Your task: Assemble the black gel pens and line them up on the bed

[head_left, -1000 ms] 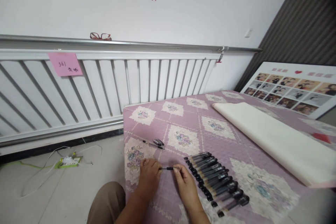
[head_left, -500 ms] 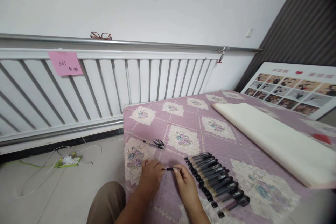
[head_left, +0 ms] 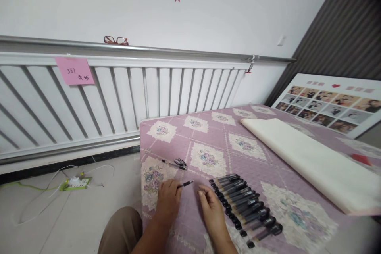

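My left hand [head_left: 168,197] is closed around a pen [head_left: 186,183], whose dark grip and pale tip stick out to the right over the bed; the rest of it is hidden in the fingers. A short gap separates the tip from my right hand [head_left: 212,208], which has its thumb and fingers pressed together; whether anything small is between them I cannot make out. Beyond my left hand lie a thin dark pen piece [head_left: 172,164] and some black pen caps [head_left: 180,162]. Right of my right hand, several black-capped pens [head_left: 245,202] lie side by side in a slanting row.
The bed [head_left: 208,131] has a purple floral cover. A folded cream pad [head_left: 300,158] lies on its right side, near a photo board [head_left: 330,105]. A white radiator [head_left: 160,91] runs along the wall. A power strip [head_left: 76,183] with cables lies on the floor at left.
My right hand has come off the pen, so its tip now shows. My left hand has drawn the pen slightly left and tilted its tip upward.
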`<control>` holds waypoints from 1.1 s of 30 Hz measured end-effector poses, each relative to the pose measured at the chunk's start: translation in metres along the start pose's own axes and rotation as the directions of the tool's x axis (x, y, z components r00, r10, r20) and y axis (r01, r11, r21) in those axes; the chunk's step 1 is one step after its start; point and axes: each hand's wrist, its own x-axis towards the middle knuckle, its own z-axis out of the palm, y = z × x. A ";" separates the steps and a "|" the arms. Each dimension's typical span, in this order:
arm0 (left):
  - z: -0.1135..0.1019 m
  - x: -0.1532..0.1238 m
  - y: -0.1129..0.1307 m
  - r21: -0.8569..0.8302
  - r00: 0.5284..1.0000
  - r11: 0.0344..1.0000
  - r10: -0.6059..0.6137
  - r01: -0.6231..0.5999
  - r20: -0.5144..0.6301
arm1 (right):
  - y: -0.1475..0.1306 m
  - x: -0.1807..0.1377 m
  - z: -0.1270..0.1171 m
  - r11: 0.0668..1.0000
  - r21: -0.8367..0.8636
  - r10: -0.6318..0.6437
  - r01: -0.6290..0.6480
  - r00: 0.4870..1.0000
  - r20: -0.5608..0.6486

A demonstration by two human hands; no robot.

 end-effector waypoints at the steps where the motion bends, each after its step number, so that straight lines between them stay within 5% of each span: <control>1: 0.001 0.000 -0.001 -0.020 1.000 1.000 -0.011 0.011 -0.011 | -0.001 0.001 0.001 1.000 -0.018 -0.009 0.009 1.000 0.010; 11: 0.006 0.002 -0.011 -0.153 0.993 0.984 -0.101 0.090 -0.065 | -0.010 0.063 0.033 0.924 -0.345 -0.120 0.165 0.982 0.148; 19: 0.004 0.004 -0.011 -0.165 0.994 0.981 -0.107 0.100 -0.032 | -0.014 0.103 0.055 0.857 -0.508 0.015 0.087 0.981 0.193; 33: 0.004 0.004 -0.012 -0.212 0.995 0.973 -0.097 0.095 0.004 | -0.024 0.114 0.065 0.738 -0.674 0.211 -0.019 0.956 0.204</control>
